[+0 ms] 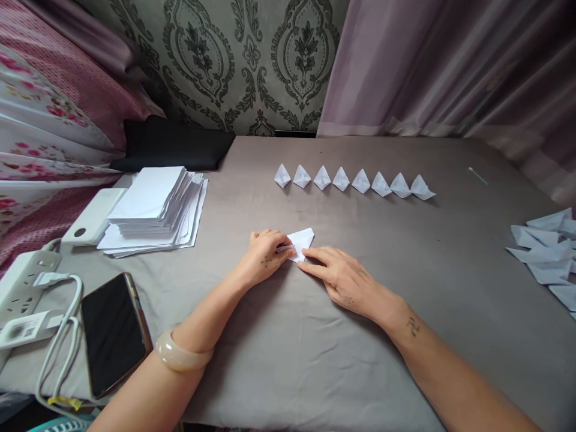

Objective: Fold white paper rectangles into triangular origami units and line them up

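Being pinched between the thumb and bent fingers of the left hand [266,255], a folded piece of white paper [303,239] is held low over the grey tablecloth [252,372], its broad end pointed toward 1 o'clock. By the right hand [344,277], the paper is touched on its 4 to 5 o'clock side: index finger and thumb are stretched toward 10 o'clock, while the other fingers are mostly hidden. Whether the edge is gripped or merely pressed there cannot be told. The backs of both hands are turned up. The left forearm, ringed by a pale bangle [183,353], is angled in from 7 o'clock, the right from 4 to 5.

With the folded paper taken as the dial's centre, eight boat-shaped origami pieces [341,179] are lined up from 12 to 2 o'clock, a strip of cloth being seen before them. Between 9 and 10 o'clock, a paper stack [153,204] is set; at 8, a smartphone [114,336] is placed just beside the left forearm. A wide span of cloth is seen between the right hand and a pile of folded paper [546,255] at 3 o'clock. The table's far edge is found at 12 o'clock, its near edge at 6.
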